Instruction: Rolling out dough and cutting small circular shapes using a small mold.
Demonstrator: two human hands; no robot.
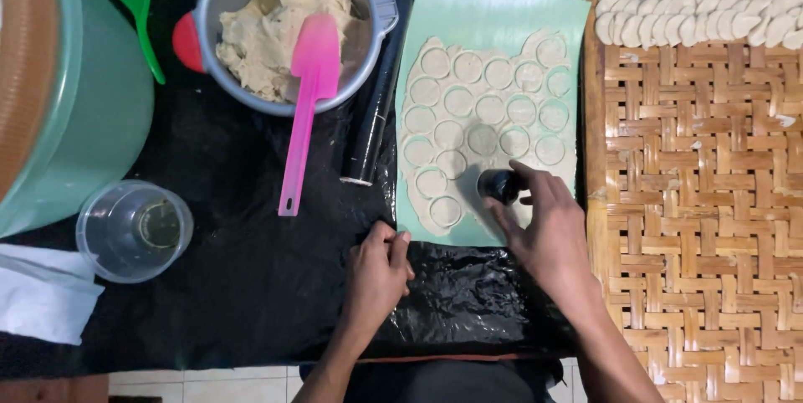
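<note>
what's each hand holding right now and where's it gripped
The right hand grips a small dark round cutter around its sides, pressed on the rolled dough sheet. The left hand rests closed; nothing visible in it.
</note>
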